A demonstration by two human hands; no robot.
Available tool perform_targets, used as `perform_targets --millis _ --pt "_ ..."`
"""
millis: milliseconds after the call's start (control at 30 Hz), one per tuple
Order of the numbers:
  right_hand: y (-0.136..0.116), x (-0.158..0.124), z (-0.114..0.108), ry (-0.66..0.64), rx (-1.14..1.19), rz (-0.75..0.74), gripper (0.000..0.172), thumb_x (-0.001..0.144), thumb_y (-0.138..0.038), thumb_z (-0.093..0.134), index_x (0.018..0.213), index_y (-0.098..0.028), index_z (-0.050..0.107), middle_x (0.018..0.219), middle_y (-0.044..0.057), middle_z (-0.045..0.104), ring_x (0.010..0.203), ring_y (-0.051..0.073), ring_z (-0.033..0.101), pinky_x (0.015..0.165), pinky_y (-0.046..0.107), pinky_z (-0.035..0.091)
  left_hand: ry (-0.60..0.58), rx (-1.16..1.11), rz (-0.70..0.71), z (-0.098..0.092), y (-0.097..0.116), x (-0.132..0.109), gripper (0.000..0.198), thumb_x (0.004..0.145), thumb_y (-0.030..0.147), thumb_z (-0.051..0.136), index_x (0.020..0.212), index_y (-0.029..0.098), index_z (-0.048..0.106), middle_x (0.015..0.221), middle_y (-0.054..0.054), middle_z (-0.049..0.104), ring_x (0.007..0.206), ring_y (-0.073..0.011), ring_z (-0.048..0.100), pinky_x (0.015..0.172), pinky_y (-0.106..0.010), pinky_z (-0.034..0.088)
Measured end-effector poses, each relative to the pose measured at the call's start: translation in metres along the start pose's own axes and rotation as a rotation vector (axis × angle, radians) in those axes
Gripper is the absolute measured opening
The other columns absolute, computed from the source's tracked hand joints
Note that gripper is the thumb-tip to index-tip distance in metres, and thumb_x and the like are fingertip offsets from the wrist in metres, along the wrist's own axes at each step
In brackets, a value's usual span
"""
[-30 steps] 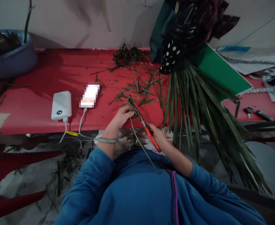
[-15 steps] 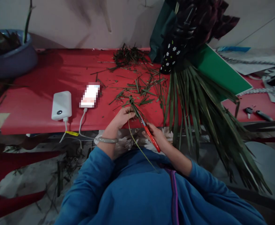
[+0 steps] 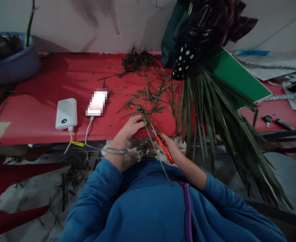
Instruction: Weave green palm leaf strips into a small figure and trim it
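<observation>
My left hand point(image 3: 136, 125) is closed in a pinch on a small piece woven from green palm leaf point(image 3: 141, 110), at the table's front edge. From it a long thin leaf strip point(image 3: 156, 149) trails down to my blue top. In my right hand point(image 3: 168, 145) are red-handled scissors point(image 3: 164, 148), the fingers wrapped round the grips. Their blades point up and left, close beside the strips below the woven piece. Whether the blades touch a strip I cannot tell. Cut leaf scraps point(image 3: 155, 94) lie just beyond both hands.
A white power bank point(image 3: 66, 113) and a blurred-out phone point(image 3: 97, 103) with cables lie left on the red table point(image 3: 42, 124). Large palm leaves point(image 3: 213, 111) hang over the front edge at right. A blue basin point(image 3: 11, 67) stands far left; a key point(image 3: 267, 120) lies far right.
The woven piece has turned and dipped slightly in my left hand. The trailing strip has swung right and now hangs straighter. My right hand with the scissors has barely moved.
</observation>
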State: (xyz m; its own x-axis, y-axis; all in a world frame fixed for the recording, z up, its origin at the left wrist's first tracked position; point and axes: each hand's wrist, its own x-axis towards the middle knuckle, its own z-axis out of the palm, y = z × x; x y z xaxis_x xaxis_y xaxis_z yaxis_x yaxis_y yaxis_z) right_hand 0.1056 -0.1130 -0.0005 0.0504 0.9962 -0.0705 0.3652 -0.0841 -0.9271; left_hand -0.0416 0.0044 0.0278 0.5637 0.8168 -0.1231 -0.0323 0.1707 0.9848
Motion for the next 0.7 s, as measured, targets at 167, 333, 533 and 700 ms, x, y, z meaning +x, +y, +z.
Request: perform_targets --millis 167,333,533,700 --pt "0.004 0.0 -0.004 -0.008 0.01 0.001 0.038 0.071 -0.039 0.054 0.103 -0.019 0.052 0.07 -0.001 0.055 0.055 0.009 0.05 0.048 0.021 0.043 0.026 -0.011 0.034 0.001 -0.003 0.001 0.014 0.06 0.025 0.061 0.067 0.014 0.054 0.057 0.004 0.053 0.051 -0.0065 0.048 0.054 -0.021 0.04" --pt "0.006 -0.005 -0.004 -0.083 0.095 0.092 0.041 0.071 -0.041 0.053 0.107 -0.02 0.05 0.066 -0.002 0.053 0.048 0.008 0.048 0.041 0.018 0.039 0.136 -0.163 0.05 -0.003 -0.009 0.004 0.019 0.059 0.028 0.063 0.067 0.015 0.053 0.058 0.004 0.054 0.052 -0.0067 0.05 0.054 -0.021 0.041" --pt "0.007 -0.014 -0.004 -0.12 0.243 0.227 0.046 0.07 -0.041 0.055 0.11 -0.021 0.048 0.068 -0.002 0.054 0.042 0.007 0.047 0.037 0.019 0.041 0.181 -0.155 0.065 -0.003 -0.013 0.006 0.024 0.063 0.036 0.064 0.069 0.016 0.053 0.058 0.004 0.055 0.052 -0.0063 0.051 0.052 -0.019 0.04" --pt "0.003 -0.017 -0.007 -0.147 0.259 0.224 0.043 0.071 -0.038 0.055 0.109 -0.021 0.046 0.063 -0.003 0.052 0.044 0.006 0.048 0.039 0.018 0.042 0.206 -0.134 0.104 -0.001 -0.011 0.005 0.024 0.066 0.037 0.062 0.065 0.016 0.051 0.052 0.004 0.053 0.048 -0.0055 0.049 0.048 -0.018 0.038"
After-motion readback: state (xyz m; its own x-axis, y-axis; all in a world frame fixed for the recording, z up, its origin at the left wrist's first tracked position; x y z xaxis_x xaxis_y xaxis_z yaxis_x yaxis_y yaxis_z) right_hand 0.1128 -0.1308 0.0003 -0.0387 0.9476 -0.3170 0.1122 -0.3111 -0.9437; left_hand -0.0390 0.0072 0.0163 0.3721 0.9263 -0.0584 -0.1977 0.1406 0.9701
